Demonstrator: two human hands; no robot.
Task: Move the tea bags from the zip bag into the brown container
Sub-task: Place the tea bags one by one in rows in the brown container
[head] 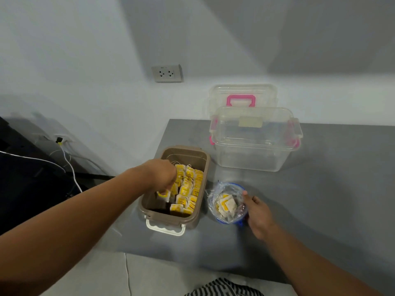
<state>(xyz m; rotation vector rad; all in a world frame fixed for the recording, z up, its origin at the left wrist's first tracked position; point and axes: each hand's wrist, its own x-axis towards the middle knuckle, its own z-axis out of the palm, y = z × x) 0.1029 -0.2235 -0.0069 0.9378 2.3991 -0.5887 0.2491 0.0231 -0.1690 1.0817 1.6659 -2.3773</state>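
Brown container [205,165] on grey table [331,189], near the left edge, open, white latch [165,229] on the near side. Rows of yellow-tagged tea bags [188,189] packed along its right half. Left hand [163,175] inside, over the left half, fingers pinched on one tea bag [163,195] by its tag. Just right of the container, clear zip bag [227,202] with blue rim, mouth open, several tea bags inside. Right hand [257,212] at the bag's right edge, fingertips touching the plastic; grip itself cannot be told. Farther back, clear box [255,154] with pink clips, lid [242,96] propped behind against the wall
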